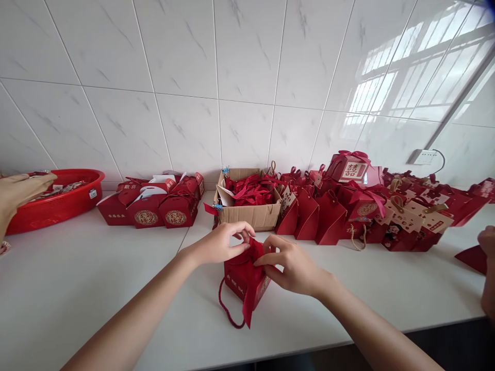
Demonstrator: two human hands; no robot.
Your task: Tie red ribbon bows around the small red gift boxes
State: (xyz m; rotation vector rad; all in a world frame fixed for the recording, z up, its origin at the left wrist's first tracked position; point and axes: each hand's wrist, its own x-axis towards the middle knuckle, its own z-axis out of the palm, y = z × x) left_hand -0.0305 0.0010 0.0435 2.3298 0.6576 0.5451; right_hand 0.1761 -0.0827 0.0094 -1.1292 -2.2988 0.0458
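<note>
Clock positions are taken from the red gift box, with 12 o'clock toward the wall. The tiled wall (185, 62) forms the backdrop and meets the far edge of the white table (154, 304). On the table, a dense group of red boxes and bags (328, 216) extends from 1 to 2 o'clock, several bearing ribbon bows or loop handles. A red basin (50, 208) stands at 10 o'clock, and a beige sleeve (27, 193) reaches over its rim. Between 10 and 11 o'clock is a cluster of red printed boxes (149, 208), set side by side. At 12 o'clock, just beyond the work position, an open cardboard carton (249, 219) contains loose red ribbons (251, 188). The red gift box (233, 280) sits on the table at the centre, between the two hands. The left hand (232, 239), at 11 o'clock, has its fingers curled around the top of the box; whether it pinches cannot be told. The right hand (292, 263), at 2 o'clock, pinches the tied ribbon (253, 283). Near 3 o'clock, a co-worker's hand (488, 242) is beside a dark red piece (471, 257). A socket strip (423, 156) is mounted on the wall at 2 o'clock. One ribbon tail hangs down the box toward 6 o'clock; a twisted cord handle (227, 312) loops out at 7 o'clock.
</note>
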